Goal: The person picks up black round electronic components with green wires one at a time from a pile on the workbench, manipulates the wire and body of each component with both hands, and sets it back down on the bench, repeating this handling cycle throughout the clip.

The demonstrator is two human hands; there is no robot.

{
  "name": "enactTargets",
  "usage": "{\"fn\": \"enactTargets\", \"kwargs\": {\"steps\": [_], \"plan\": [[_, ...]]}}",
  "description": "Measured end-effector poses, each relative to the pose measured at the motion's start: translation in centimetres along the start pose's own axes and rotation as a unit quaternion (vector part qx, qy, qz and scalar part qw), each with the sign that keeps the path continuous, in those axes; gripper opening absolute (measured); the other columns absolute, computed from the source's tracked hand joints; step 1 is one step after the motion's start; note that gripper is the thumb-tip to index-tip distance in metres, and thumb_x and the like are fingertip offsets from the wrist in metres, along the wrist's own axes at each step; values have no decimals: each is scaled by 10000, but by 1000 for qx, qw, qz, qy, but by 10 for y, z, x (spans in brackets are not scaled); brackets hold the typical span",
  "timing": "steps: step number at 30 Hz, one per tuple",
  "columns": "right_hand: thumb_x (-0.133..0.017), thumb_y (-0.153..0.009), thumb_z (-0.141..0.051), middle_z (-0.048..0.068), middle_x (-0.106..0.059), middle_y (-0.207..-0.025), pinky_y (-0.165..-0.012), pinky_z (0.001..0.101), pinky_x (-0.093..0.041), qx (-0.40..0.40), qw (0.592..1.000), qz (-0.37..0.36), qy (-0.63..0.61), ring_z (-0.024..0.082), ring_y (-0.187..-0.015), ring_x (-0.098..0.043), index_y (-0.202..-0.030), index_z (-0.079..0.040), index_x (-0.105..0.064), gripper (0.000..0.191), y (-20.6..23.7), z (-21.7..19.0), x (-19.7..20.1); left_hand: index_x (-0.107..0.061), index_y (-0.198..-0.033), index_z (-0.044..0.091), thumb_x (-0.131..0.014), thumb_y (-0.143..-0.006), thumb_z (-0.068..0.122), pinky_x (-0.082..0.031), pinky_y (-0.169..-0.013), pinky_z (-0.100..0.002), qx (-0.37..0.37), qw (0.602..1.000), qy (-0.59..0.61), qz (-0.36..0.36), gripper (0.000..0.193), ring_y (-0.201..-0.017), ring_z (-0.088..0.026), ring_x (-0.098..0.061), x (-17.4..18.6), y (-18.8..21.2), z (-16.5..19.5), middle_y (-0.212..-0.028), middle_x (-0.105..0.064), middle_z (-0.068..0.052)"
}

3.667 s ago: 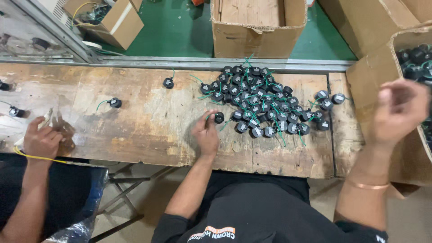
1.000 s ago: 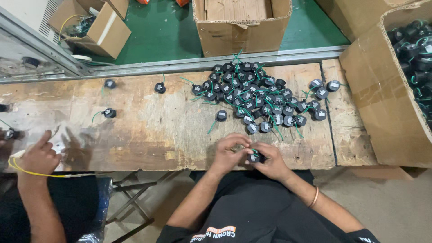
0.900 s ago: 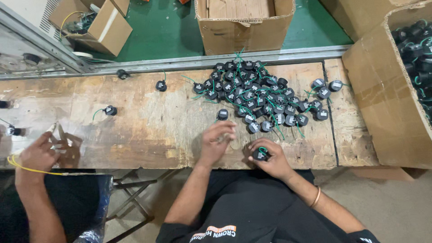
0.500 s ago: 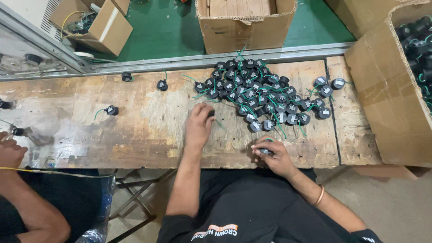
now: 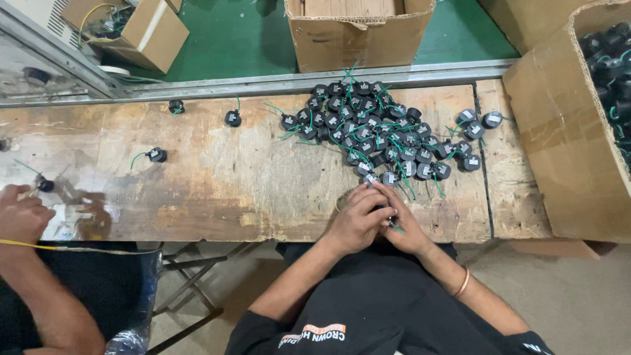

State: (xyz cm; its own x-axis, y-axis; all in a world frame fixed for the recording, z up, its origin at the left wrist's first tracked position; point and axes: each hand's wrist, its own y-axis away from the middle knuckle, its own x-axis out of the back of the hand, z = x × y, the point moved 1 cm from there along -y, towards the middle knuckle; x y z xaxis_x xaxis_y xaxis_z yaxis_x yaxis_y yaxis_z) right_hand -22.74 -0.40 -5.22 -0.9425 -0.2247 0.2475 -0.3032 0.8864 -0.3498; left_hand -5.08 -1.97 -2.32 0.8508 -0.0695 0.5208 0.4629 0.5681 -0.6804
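From the head camera, just below the middle of the frame, the left hand [image 5: 358, 220] and the right hand [image 5: 402, 227] are pressed together at the near edge of the wooden bench [image 5: 217, 190]. Between their fingers sits a small black part [image 5: 381, 210] with a green wire [image 5: 397, 228] poking out toward the lower right. Both hands seem closed on it, though the fingers hide most of the part, so its long axis cannot be told.

Directly above the hands, toward the top of the frame, lies a pile of black parts [image 5: 371, 135] with green wires. Its lowest pieces are just beside the fingertips, about equally close to either hand.

A few loose parts [image 5: 233, 118] lie well apart in the upper left. An open cardboard box [image 5: 565, 138] with more parts fills the right edge. At the lower left, another person's hand [image 5: 23, 217] rests on the bench by a yellow wire [image 5: 26, 245].
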Motion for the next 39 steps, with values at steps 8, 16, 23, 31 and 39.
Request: {"fn": "enactTargets", "kwargs": {"steps": [8, 16, 23, 31, 39], "plan": [[-819, -756, -112, 87, -671, -1045, -878, 366, -540, 34, 999, -21, 3, 244, -998, -670, -1110, -63, -714, 373, 5, 7, -2, -740, -1131, 123, -746, -803, 34, -476, -932, -418, -40, 998, 15, 42, 340, -1069, -241, -585, 13, 4, 19, -1155, -675, 1], [-848, -667, -170, 118, -689, -953, -755, 365, -552, 63, 997, -25, 44, 271, -868, -701, -958, -38, -706, 350, -4, -19, -9, -715, -1050, 89, -790, -785, 23, -512, -862, -380, -54, 992, 103, 50, 284, -948, -236, -704, 41, 7, 21, -1120, -746, 0], [-869, -653, -163, 109, -698, -953, -790, 367, -551, 37, 994, 81, 61, 270, -888, -694, -1020, -21, -704, 426, -4, -16, -18, -680, -959, 60, -848, -777, 87, -569, -895, -386, 63, 988, 117, 76, 249, -1015, -291, -713, 39, 14, 16, -1153, -742, -100], [-782, -679, -38, 117, -667, -986, -788, 354, -547, 42, 988, 94, 110, 257, -903, -678, -1023, -19, -684, 358, 7, -4, -16, -659, -915, 65, -805, -889, 32, -582, -839, -329, 176, 970, 96, 136, 151, -943, -197, -730, 11, 17, 11, -1054, -788, -66], [-882, -771, -93, 74, -602, -988, -884, 348, -518, 10, 993, 112, -40, 215, -970, -627, -865, -71, -583, 315, 2, -7, -12, -697, -1071, 34, -793, -927, 178, -496, -655, -275, 409, 876, 109, 233, 225, -722, -129, -612, 28, -38, -75, -833, -692, -56]]}}
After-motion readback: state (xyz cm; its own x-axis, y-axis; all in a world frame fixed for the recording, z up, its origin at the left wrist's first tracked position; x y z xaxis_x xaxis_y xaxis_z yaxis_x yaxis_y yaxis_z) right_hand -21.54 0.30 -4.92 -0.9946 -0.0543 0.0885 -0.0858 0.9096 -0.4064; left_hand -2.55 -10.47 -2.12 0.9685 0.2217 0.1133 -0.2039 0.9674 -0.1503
